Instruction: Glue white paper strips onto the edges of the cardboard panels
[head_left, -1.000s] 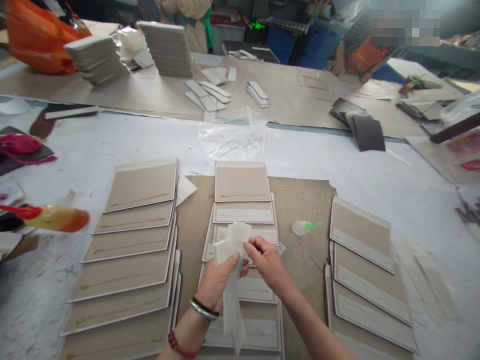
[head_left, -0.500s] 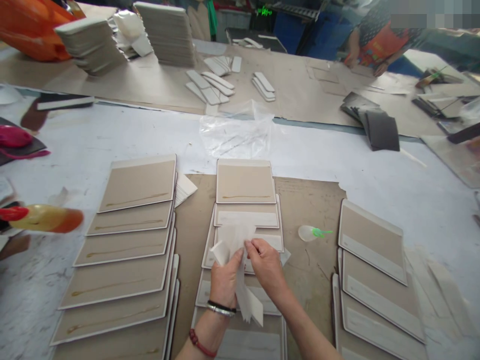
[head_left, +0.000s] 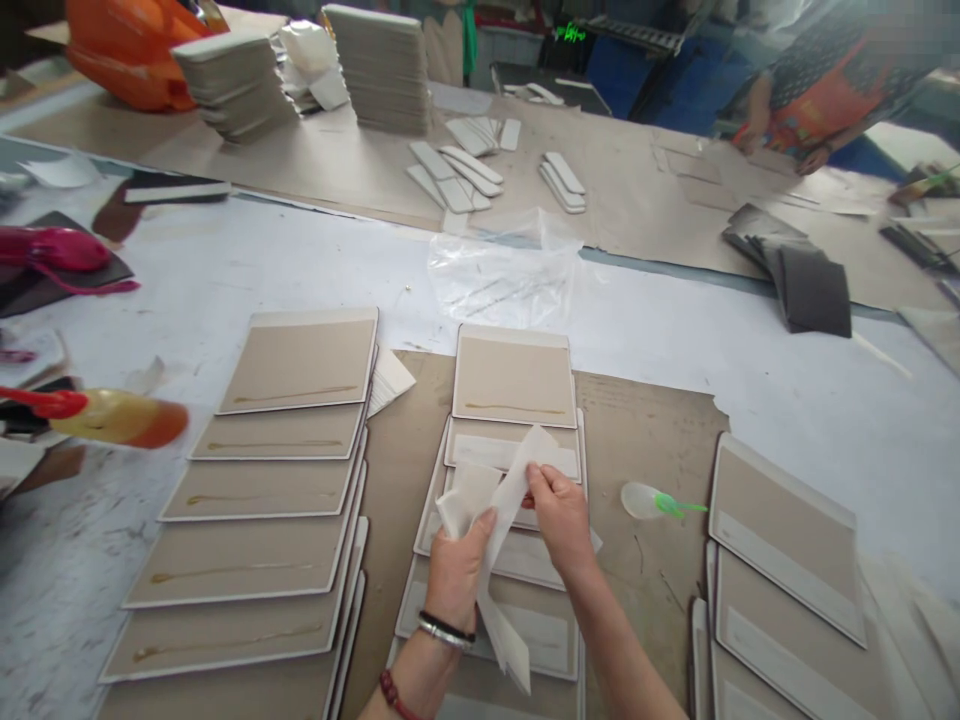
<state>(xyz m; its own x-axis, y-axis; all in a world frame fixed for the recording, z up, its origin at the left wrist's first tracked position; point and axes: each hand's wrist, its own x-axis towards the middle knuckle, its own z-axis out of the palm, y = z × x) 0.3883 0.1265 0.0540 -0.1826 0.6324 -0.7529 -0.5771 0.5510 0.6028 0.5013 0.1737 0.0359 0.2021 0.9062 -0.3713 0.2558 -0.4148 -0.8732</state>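
Observation:
My left hand is closed round a bundle of white paper strips, some of which hang down below the wrist. Between the fingertips of my right hand is one white strip, pinched at its edge and tilted upward. Both hands hover over the middle row of overlapping beige panels. The top panel carries a brown glue line along its lower edge; those just below it bear a pale strip there. The hands hide part of this row.
To the left lies a row of beige panels with glue lines, to the right another row with pale strips. A small bottle with a green tip and an amber glue bottle lie nearby. Across the table a person works.
My right hand has drawn one strip up and to the right, apart from the bundle in my left hand. The view has shifted, so the scene sits farther right.

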